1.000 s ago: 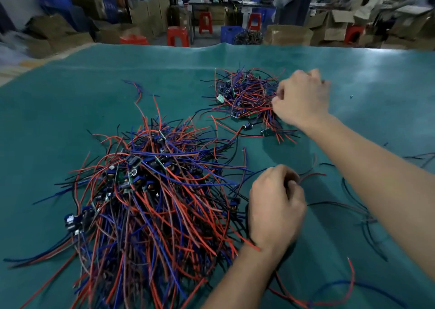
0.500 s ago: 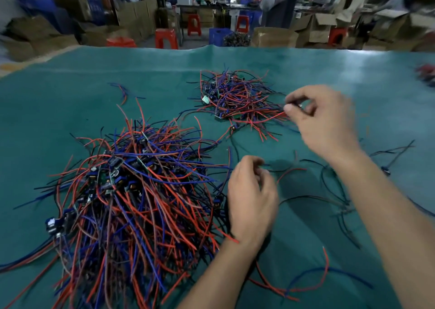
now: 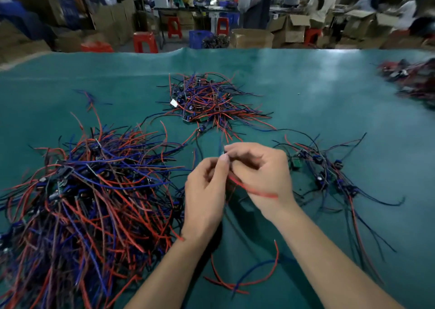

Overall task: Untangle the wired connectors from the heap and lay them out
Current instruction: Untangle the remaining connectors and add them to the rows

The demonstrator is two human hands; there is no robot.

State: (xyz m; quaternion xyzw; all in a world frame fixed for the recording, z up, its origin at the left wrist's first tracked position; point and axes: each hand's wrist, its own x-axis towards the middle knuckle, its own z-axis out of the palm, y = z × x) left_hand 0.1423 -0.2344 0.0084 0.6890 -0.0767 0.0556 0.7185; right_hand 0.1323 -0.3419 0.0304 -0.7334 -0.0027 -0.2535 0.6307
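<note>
A big heap of red, blue and black wired connectors (image 3: 89, 195) covers the left of the green table (image 3: 306, 92). A smaller pile (image 3: 209, 99) lies farther back at the middle. Several separated connectors (image 3: 322, 167) lie to the right of my hands. My left hand (image 3: 207, 195) and my right hand (image 3: 261, 177) meet at the table's middle, fingertips together, both pinching one wired connector whose red wire (image 3: 254, 191) trails blurred across my right wrist. The connector body itself is hidden between the fingers.
Loose red and blue wires (image 3: 249, 275) lie on the table between my forearms. Another dark pile (image 3: 414, 80) sits at the far right edge. Beyond the table are red stools, cardboard boxes and people at benches.
My right hand came back from the far pile toward me and joined my left hand, which lifted slightly. Both now pinch one connector between them; the camera tilted right.
</note>
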